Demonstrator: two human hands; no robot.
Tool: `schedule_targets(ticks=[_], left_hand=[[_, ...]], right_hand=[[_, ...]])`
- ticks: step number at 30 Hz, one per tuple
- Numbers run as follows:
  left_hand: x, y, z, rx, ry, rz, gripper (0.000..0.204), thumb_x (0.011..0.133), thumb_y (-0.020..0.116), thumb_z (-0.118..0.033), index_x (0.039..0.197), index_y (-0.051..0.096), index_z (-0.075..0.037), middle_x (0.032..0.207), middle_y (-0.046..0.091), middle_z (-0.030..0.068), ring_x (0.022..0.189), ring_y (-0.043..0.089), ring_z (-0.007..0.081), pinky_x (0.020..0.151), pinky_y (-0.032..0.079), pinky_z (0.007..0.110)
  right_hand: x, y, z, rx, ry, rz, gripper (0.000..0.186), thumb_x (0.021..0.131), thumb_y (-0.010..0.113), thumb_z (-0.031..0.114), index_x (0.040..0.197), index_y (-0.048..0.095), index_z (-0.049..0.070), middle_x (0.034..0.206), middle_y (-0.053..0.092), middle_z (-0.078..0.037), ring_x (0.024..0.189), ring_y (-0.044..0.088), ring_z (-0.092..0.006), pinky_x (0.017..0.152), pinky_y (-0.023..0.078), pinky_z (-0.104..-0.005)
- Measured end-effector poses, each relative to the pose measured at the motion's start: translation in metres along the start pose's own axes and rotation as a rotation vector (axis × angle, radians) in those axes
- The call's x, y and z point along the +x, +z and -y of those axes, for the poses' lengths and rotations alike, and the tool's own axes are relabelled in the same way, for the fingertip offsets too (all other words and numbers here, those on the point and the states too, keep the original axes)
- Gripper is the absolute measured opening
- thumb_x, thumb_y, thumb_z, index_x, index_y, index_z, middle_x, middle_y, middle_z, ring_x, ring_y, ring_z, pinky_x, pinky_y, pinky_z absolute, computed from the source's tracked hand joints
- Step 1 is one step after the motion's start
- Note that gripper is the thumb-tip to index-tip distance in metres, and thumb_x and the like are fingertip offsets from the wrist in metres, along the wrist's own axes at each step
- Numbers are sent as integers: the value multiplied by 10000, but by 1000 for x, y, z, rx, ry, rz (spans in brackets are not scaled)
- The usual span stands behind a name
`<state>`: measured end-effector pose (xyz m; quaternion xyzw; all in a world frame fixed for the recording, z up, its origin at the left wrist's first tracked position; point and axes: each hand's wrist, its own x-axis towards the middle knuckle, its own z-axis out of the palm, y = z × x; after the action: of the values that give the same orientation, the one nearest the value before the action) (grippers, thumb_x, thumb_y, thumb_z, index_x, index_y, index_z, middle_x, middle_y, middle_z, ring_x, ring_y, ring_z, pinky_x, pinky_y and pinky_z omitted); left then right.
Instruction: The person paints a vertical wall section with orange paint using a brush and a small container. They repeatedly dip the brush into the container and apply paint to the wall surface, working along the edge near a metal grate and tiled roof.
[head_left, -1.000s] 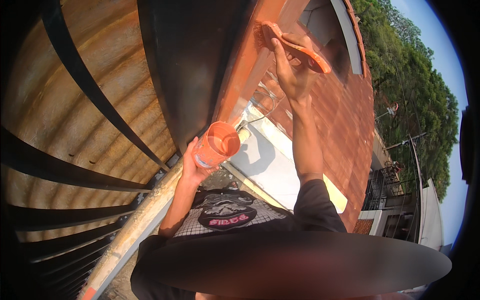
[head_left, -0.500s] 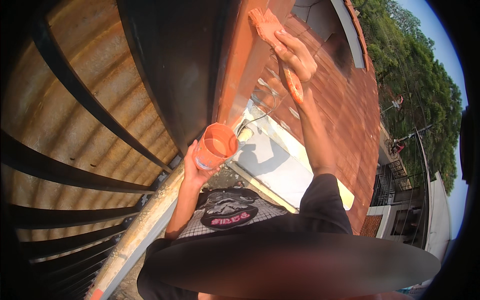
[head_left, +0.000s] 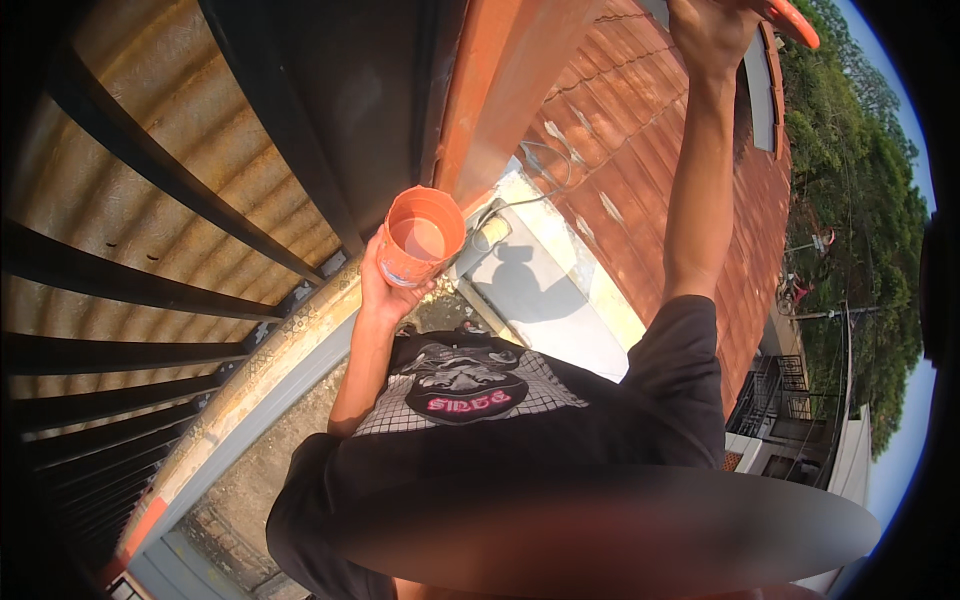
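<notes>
My left hand (head_left: 372, 287) is wrapped round the side of an orange-smeared paint cup (head_left: 408, 268), held upright beside the lower end of an orange-painted beam (head_left: 500, 95). Orange paint (head_left: 418, 238) shows inside it. My right arm stretches up to the top edge of the picture, where my right hand (head_left: 712, 35) is partly cut off. The orange handle of a paintbrush (head_left: 796, 22) sticks out to the right of that hand. The brush's bristles lie outside the picture.
Dark metal bars (head_left: 150, 155) stand before rusty corrugated sheeting (head_left: 170, 80) on the left. A tiled roof (head_left: 640, 150) slopes away on the right, with a loose cable (head_left: 570, 165) near its lower edge. A worn ledge (head_left: 255, 375) runs below the bars.
My right hand has moved up and to the right with the paintbrush, taking its bristles out of the picture. My left hand still holds the paint cup, now slightly higher in view.
</notes>
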<state>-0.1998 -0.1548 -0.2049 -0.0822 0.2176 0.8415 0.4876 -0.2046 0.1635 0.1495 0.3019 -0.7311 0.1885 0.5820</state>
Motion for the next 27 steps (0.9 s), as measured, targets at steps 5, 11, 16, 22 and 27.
schedule_targets(ticks=[5, 11, 16, 22, 27], left_hand=[[18, 16, 43, -67, 102, 40, 652, 1013, 365, -634, 1345, 555, -106, 1108, 672, 172, 853, 665, 341, 487, 538, 311], [22, -17, 58, -119, 187, -41, 610, 1003, 401, -602, 1362, 574, -140, 1180, 687, 137, 894, 700, 344, 546, 545, 343], [14, -35, 51, -171, 233, 11, 638, 1017, 385, -629, 1363, 538, -115, 1145, 660, 183, 889, 654, 346, 517, 570, 322], [9, -35, 31, -117, 242, -4, 654, 1008, 397, -645, 1363, 541, -115, 1148, 659, 183, 909, 649, 343, 521, 567, 320], [-14, -69, -6, -59, 209, -41, 635, 1008, 401, -626, 1369, 550, -126, 1173, 668, 155, 920, 667, 349, 540, 552, 332]], right_hand=[[-9, -26, -11, -196, -350, -174, 310, 871, 755, -93, 1142, 623, -19, 1107, 715, -198, 1048, 714, -279, 887, 587, -345], [-157, 29, 28, -348, -406, 212, 96, 810, 750, 92, 851, 721, 173, 1069, 757, -79, 987, 736, -272, 822, 597, -405], [-249, 40, 63, -288, -173, 503, 104, 770, 714, 68, 819, 649, 134, 942, 730, -62, 913, 726, -245, 742, 579, -378], [-208, 46, 60, -141, 85, 522, 124, 819, 772, 67, 920, 703, 45, 910, 734, -57, 760, 717, -226, 616, 557, -310], [-132, 82, 59, -350, 21, 156, 146, 767, 703, 63, 892, 694, 138, 907, 704, -23, 755, 668, -231, 615, 512, -356]])
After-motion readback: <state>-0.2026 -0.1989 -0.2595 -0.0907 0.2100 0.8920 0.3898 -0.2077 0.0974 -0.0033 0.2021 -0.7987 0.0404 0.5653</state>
